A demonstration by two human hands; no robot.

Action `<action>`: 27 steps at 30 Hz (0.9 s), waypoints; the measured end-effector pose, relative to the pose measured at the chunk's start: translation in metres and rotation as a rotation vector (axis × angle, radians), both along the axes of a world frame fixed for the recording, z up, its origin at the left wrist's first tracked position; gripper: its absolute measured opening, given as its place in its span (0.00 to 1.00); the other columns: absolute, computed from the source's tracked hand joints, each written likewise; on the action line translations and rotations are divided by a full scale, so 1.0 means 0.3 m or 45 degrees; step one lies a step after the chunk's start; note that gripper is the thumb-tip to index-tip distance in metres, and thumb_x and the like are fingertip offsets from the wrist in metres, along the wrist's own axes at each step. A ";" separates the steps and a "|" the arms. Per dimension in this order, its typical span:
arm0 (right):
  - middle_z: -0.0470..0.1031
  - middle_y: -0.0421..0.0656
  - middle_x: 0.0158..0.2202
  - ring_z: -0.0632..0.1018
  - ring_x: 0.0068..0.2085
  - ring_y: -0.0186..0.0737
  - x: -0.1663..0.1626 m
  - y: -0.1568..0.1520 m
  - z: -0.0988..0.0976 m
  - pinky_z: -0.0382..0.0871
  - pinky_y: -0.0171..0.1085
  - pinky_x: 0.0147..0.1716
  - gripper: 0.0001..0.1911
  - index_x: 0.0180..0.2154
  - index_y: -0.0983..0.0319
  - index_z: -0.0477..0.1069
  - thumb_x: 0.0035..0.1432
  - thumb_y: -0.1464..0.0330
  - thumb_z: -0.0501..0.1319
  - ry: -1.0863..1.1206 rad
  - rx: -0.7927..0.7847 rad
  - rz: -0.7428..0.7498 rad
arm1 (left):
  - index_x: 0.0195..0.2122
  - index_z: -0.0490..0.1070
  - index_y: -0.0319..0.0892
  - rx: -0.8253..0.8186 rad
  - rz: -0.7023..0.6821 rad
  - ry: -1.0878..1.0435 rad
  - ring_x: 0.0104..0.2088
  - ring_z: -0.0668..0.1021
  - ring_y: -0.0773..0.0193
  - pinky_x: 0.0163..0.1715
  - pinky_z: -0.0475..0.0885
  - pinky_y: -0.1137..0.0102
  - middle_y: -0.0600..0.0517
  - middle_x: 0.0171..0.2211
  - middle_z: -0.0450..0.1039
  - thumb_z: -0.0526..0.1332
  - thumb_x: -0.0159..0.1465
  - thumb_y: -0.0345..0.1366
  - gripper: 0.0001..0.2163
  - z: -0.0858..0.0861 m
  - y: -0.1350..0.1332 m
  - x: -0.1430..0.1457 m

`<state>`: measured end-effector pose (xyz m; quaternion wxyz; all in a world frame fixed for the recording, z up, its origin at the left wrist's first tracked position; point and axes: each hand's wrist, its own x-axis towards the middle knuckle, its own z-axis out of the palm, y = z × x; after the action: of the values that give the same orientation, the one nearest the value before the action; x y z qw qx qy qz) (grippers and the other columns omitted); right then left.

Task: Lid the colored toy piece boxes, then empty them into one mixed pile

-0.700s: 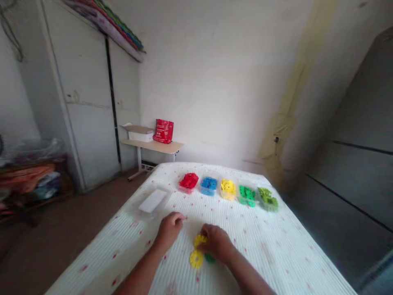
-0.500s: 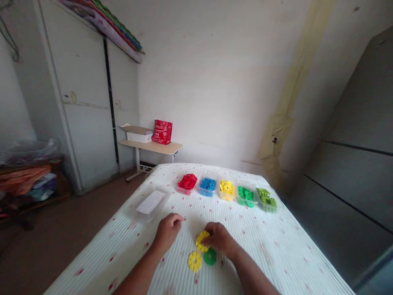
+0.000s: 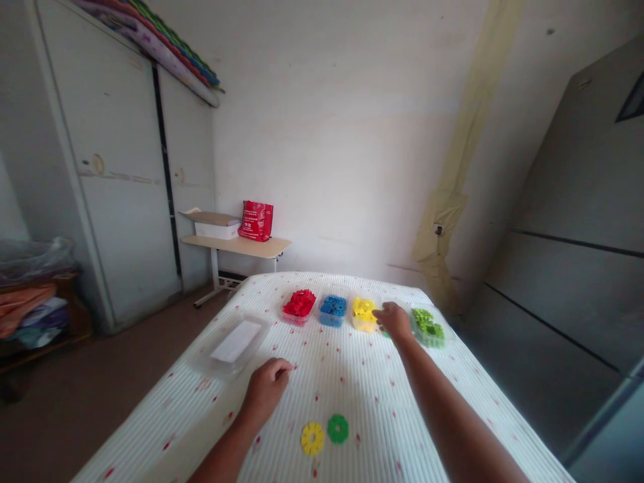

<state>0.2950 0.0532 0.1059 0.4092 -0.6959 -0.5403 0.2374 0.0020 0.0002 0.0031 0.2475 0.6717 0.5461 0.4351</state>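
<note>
My left hand [image 3: 266,388] is held above the tablecloth with its fingers curled closed, and nothing shows in it. My right hand [image 3: 395,322] reaches out to the right edge of the tub of yellow pieces [image 3: 364,314], fingers bent together at its rim; whether a piece is between them is hidden. Beneath that hand a tub of green pieces [image 3: 386,333] is mostly covered. Near me, a yellow notched disc [image 3: 312,439] lies flat beside a green notched disc [image 3: 338,428], with a small gap between them.
Tubs of red pieces [image 3: 300,305], blue pieces [image 3: 333,308] and light green pieces [image 3: 427,327] stand in the far row. A clear plastic lid or tray [image 3: 201,359] with a white paper lies at left. Behind, a side table [image 3: 251,247] carries a red bag [image 3: 256,221].
My right hand has moved from the near discs out to the yellow tub. The yellow disc it held is gone from the near area. The left hand has hardly moved; the view has shifted slightly.
</note>
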 end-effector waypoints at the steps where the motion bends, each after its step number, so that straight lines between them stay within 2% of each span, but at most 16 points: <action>1: 0.70 0.38 0.17 0.73 0.21 0.32 -0.002 -0.019 -0.024 0.62 0.28 0.21 0.03 0.28 0.65 0.70 0.48 0.71 0.59 -0.030 0.015 -0.015 | 0.26 0.73 0.41 -0.001 -0.003 0.002 0.28 0.75 0.63 0.30 0.68 0.71 0.50 0.26 0.75 0.51 0.51 0.34 0.10 0.001 -0.001 0.000; 4: 0.67 0.36 0.14 0.71 0.17 0.31 -0.016 -0.121 -0.139 0.61 0.29 0.20 0.06 0.20 0.63 0.67 0.46 0.71 0.57 -0.082 0.011 0.027 | 0.26 0.72 0.41 -0.008 -0.008 0.015 0.28 0.75 0.63 0.31 0.68 0.71 0.51 0.26 0.75 0.51 0.51 0.34 0.10 0.002 0.001 -0.007; 7: 0.67 0.36 0.15 0.71 0.20 0.33 0.007 -0.232 -0.239 0.61 0.31 0.22 0.06 0.21 0.61 0.67 0.45 0.68 0.54 -0.084 0.036 0.039 | 0.28 0.72 0.41 -0.025 -0.028 0.046 0.31 0.76 0.62 0.34 0.69 0.71 0.50 0.29 0.76 0.51 0.52 0.33 0.11 -0.003 0.001 -0.010; 9: 0.67 0.35 0.17 0.70 0.20 0.34 0.051 -0.285 -0.269 0.61 0.32 0.22 0.07 0.24 0.61 0.67 0.45 0.65 0.53 -0.070 0.051 0.042 | 0.30 0.73 0.40 -0.041 -0.066 0.080 0.33 0.76 0.63 0.37 0.68 0.71 0.49 0.31 0.76 0.51 0.53 0.33 0.11 -0.005 -0.012 0.003; 14: 0.66 0.35 0.16 0.68 0.20 0.35 0.158 -0.353 -0.266 0.60 0.34 0.22 0.10 0.26 0.59 0.66 0.44 0.60 0.53 -0.052 0.054 0.037 | 0.30 0.75 0.43 -0.050 -0.284 0.247 0.33 0.75 0.62 0.37 0.66 0.69 0.52 0.29 0.75 0.59 0.49 0.34 0.09 0.027 -0.111 0.124; 16: 0.65 0.35 0.16 0.68 0.20 0.36 0.171 -0.367 -0.260 0.60 0.34 0.23 0.11 0.26 0.59 0.66 0.44 0.60 0.53 -0.055 0.065 0.032 | 0.30 0.75 0.44 -0.034 -0.360 0.474 0.38 0.74 0.58 0.39 0.63 0.66 0.51 0.32 0.75 0.62 0.46 0.35 0.09 0.056 -0.156 0.184; 19: 0.65 0.34 0.16 0.68 0.20 0.35 0.164 -0.378 -0.257 0.60 0.34 0.24 0.10 0.24 0.59 0.66 0.42 0.60 0.53 -0.047 0.087 0.039 | 0.29 0.74 0.44 -0.075 -0.417 0.775 0.40 0.73 0.56 0.39 0.62 0.65 0.50 0.33 0.75 0.60 0.47 0.30 0.08 0.103 -0.196 0.246; 22: 0.64 0.35 0.15 0.67 0.20 0.35 0.154 -0.378 -0.254 0.59 0.34 0.24 0.08 0.23 0.59 0.66 0.40 0.62 0.53 -0.001 0.107 0.026 | 0.28 0.73 0.43 -0.136 -0.482 0.786 0.35 0.74 0.58 0.35 0.62 0.66 0.50 0.29 0.75 0.56 0.46 0.25 0.11 0.138 -0.204 0.265; 27: 0.65 0.35 0.18 0.67 0.20 0.34 0.158 -0.373 -0.257 0.60 0.33 0.22 0.09 0.24 0.59 0.65 0.41 0.61 0.54 0.159 0.134 -0.073 | 0.21 0.73 0.44 -0.212 -0.635 0.640 0.28 0.74 0.61 0.28 0.63 0.70 0.53 0.22 0.73 0.58 0.47 0.26 0.07 0.164 -0.158 0.311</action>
<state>0.3425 -0.0586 0.0288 0.4847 -0.6724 -0.5054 0.2398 0.0954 -0.0472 0.0523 0.2579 0.8478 0.4429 0.1365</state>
